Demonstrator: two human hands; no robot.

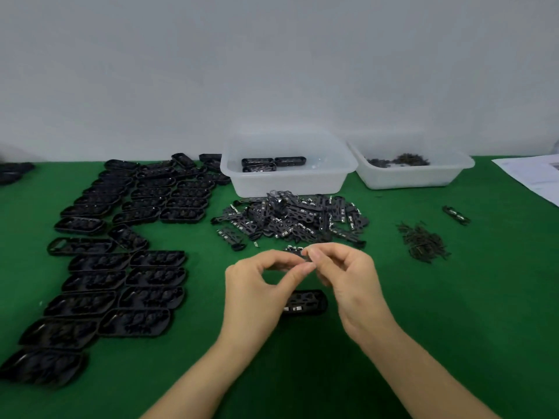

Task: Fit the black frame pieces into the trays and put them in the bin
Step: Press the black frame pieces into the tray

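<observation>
My left hand (263, 282) and my right hand (344, 273) meet above the green table, and both pinch one small black frame piece (298, 252) between fingertips. Just below them a black tray (307, 302) lies on the cloth with a frame piece and metal contacts in it, partly hidden by my left hand. A heap of loose black frame pieces (290, 217) lies behind the hands. The clear plastic bin (287, 179) behind the heap holds three filled trays (272, 164).
Several empty black trays (121, 267) cover the left of the table in rows. A second clear bin (414, 173) with small dark parts stands at the back right. A pile of thin dark pins (423, 243), a lone frame piece (456, 214) and papers (535, 176) lie on the right.
</observation>
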